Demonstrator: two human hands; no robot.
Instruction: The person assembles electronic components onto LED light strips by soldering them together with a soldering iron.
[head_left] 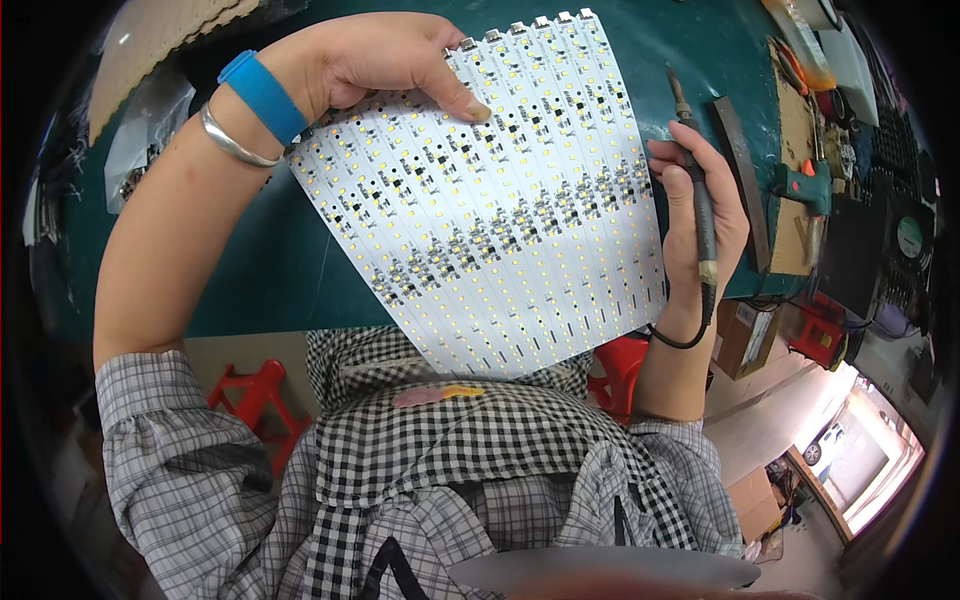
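A white LED circuit board panel [510,205], made of several narrow strips side by side, is tilted in front of me. Rows of small yellow LEDs and dark chips cover it, and metal connectors [540,24] line its far edge. My left hand [400,62] grips the panel's far left part, thumb on the face and the other fingers mostly hidden. In my right hand [727,205] is a soldering iron [705,215], held like a pen with its tip pointing away, apart from the panel. The right fingers are close to the panel's right edge.
The panel is over a green worktop [270,275]. To the right lie a dark metal bar [742,180] and a green pistol-shaped tool [803,187] on cardboard. Corrugated cardboard [150,50] and a plastic bag [140,150] are at the left. Below stands a red stool [255,390].
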